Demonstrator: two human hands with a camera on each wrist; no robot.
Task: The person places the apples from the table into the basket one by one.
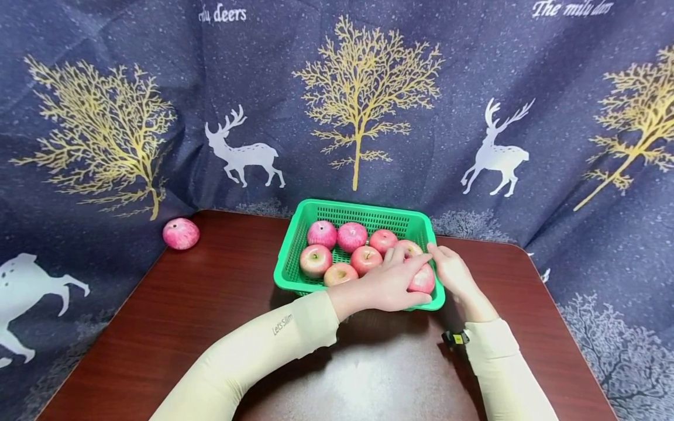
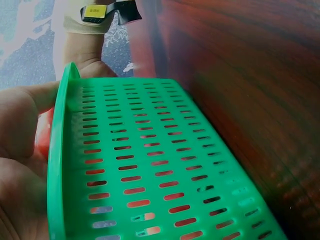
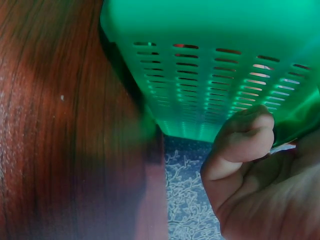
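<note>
A green perforated plastic basket (image 1: 286,266) holds several red-pink apples, some with yellowish tops. My left hand (image 1: 392,285) reaches into its near right corner and grips an apple (image 1: 422,279), thumb on the near side and fingers across the top. In the left wrist view that palm (image 2: 20,200) is beside the basket's rim, with a sliver of red apple behind it. My right hand (image 1: 456,275) holds the basket's right rim. The right wrist view shows its thumb (image 3: 250,132) bent against the outer wall; the other fingers are mostly hidden.
A lone pink-red apple (image 1: 181,234) lies at the far left edge of the dark red-brown wooden table (image 1: 210,304). Behind the table hangs a dark blue cloth (image 1: 321,152) printed with trees and deer. A small black-and-yellow device (image 1: 456,338) sits at the right wrist.
</note>
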